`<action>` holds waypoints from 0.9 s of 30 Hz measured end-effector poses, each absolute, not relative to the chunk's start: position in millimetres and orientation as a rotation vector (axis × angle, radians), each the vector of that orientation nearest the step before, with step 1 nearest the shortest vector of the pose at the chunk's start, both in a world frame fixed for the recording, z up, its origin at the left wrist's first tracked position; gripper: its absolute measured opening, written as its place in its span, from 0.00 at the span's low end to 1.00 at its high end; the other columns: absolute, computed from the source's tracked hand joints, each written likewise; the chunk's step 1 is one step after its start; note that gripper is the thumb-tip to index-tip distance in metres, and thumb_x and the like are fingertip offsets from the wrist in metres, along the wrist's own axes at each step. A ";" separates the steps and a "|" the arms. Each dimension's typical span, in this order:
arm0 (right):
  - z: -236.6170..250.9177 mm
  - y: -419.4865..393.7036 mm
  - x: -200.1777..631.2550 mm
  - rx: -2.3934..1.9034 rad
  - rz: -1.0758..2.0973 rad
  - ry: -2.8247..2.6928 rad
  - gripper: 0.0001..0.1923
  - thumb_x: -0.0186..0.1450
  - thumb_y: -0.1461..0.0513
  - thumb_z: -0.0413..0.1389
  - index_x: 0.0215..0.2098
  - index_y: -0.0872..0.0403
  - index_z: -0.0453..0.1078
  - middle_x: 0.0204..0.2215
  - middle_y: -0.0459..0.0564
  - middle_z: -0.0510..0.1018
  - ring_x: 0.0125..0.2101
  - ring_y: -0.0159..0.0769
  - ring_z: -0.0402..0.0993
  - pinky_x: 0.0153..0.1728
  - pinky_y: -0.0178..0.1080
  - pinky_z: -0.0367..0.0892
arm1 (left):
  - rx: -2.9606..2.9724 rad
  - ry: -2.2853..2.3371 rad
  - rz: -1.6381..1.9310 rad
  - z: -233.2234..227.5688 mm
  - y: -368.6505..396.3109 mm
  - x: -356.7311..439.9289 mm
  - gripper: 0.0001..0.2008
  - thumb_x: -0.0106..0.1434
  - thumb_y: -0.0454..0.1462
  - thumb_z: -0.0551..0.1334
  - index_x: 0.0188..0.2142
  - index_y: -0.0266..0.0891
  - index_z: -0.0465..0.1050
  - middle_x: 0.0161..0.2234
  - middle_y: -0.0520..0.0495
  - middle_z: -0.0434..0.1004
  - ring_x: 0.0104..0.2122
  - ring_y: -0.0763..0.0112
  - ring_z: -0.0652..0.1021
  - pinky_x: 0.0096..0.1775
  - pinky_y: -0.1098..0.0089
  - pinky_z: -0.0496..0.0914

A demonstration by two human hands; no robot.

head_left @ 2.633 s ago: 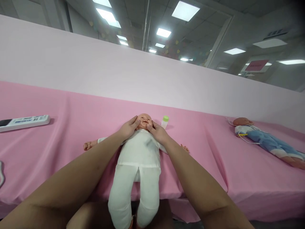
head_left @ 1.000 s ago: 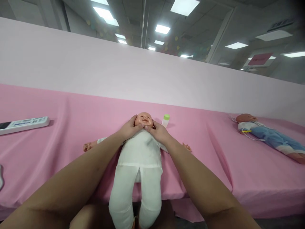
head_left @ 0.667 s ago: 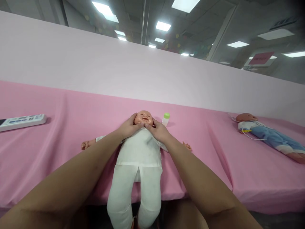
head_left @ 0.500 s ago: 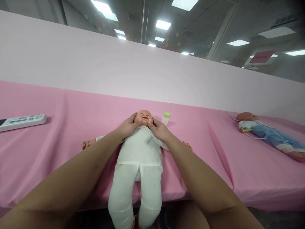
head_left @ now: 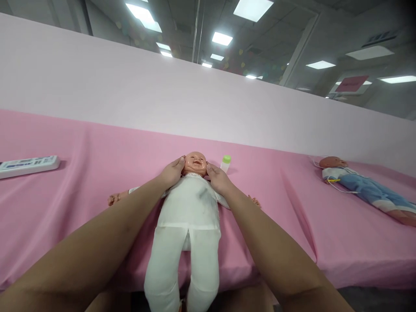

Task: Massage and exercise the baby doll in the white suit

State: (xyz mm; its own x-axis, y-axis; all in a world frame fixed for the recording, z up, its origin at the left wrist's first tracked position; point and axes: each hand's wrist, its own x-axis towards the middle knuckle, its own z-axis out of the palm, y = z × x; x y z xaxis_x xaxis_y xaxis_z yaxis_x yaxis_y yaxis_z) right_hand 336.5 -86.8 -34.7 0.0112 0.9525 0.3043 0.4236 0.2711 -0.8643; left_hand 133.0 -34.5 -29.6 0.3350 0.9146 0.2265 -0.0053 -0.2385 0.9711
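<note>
1. Fingers (head_left: 178,162) of the left hand (head_left: 170,173) lie flat and loosely spread against one cheek of the doll (head_left: 191,203); the right hand (head_left: 218,180) mirrors them on the other cheek. Neither hand closes around anything; they only cup the head.
2. At the centre of the frame the doll lies on its back, its white legs hanging over the near edge of the table (head_left: 97,173).
3. With its legs off the edge, a pull toward the person could probably slide the doll off.
4. Just right of the head stands a small bottle (head_left: 225,163); a widening right hand could tip it.
5. Pink cloth covers the table; a remote (head_left: 27,166) lies far left, a second doll (head_left: 364,188) far right.
6. Behind it rises a pale partition (head_left: 162,95), with ceiling lights in the upper frame.
</note>
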 end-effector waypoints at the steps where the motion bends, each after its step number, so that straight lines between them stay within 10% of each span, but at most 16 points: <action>1: -35.2 -86.2 336.3 -1.310 0.696 -1.563 0.28 0.70 0.42 0.43 0.57 0.48 0.70 0.51 0.50 0.77 0.52 0.42 0.73 0.57 0.49 0.62 | 1.550 0.859 1.092 -29.2 -34.9 132.9 0.27 0.68 0.55 0.51 0.56 0.43 0.73 0.56 0.45 0.75 0.53 0.59 0.76 0.52 0.64 0.72; 11: -13.6 -103.5 327.8 -1.342 0.654 -1.626 0.27 0.65 0.43 0.54 0.53 0.50 0.72 0.47 0.51 0.79 0.47 0.43 0.75 0.50 0.45 0.67 | 1.839 1.130 0.949 -19.2 -46.9 124.1 0.49 0.55 0.59 0.64 0.70 0.42 0.50 0.65 0.41 0.62 0.63 0.49 0.65 0.58 0.61 0.63; 27: -20.3 -98.8 327.4 -1.371 0.615 -1.614 0.30 0.60 0.43 0.60 0.54 0.49 0.70 0.47 0.52 0.79 0.46 0.44 0.75 0.49 0.46 0.68 | 1.913 1.138 0.900 -15.5 -47.8 123.8 0.48 0.55 0.59 0.64 0.68 0.41 0.53 0.62 0.40 0.67 0.59 0.49 0.70 0.55 0.61 0.68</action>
State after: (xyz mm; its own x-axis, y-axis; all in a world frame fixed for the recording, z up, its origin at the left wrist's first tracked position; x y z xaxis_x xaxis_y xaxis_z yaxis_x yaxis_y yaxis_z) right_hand 327.4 -98.8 -20.3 0.0228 0.9494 0.3133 0.4997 0.2606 -0.8261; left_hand 123.8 -47.8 -15.5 0.3651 0.9093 0.1995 0.4033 -0.3477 0.8465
